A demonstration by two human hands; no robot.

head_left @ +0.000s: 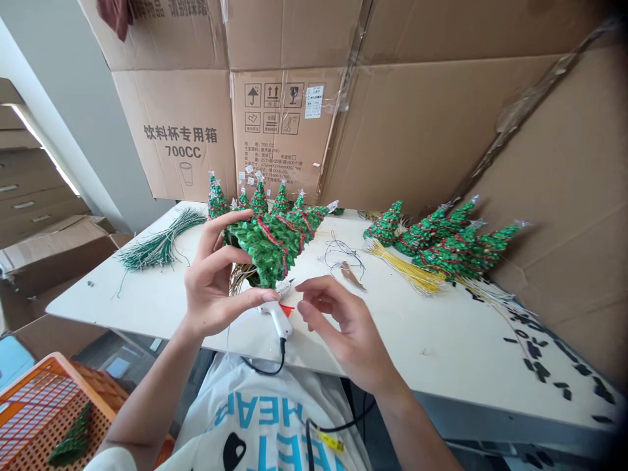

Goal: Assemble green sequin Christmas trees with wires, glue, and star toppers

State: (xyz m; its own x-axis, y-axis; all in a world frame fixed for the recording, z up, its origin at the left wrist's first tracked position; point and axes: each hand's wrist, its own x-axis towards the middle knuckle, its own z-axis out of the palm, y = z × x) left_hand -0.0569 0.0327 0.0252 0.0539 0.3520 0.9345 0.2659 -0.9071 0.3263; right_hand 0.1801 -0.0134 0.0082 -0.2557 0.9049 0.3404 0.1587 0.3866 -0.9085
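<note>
My left hand [210,281] grips a small green tinsel Christmas tree [275,245] by its wide base, thumb below and fingers above. The tree is tilted on its side, its clear star tip towards the upper right, and a red garland winds round it. Just right of its base, my right hand [341,327] hovers with curled fingers; thumb and forefinger are slightly apart and nothing shows between them. Below the tree lies a white glue gun [277,320] with a black cord. Behind it, bundled wire ends [240,278] are partly hidden by the tree and my left hand.
Several finished trees stand at the back [259,196] and lie at right [456,242]. Green wires [157,242], yellow wires [407,268] and black scraps [540,369] lie on the white table [392,353]. An orange basket [63,373] sits lower left; cardboard [417,124] walls the back.
</note>
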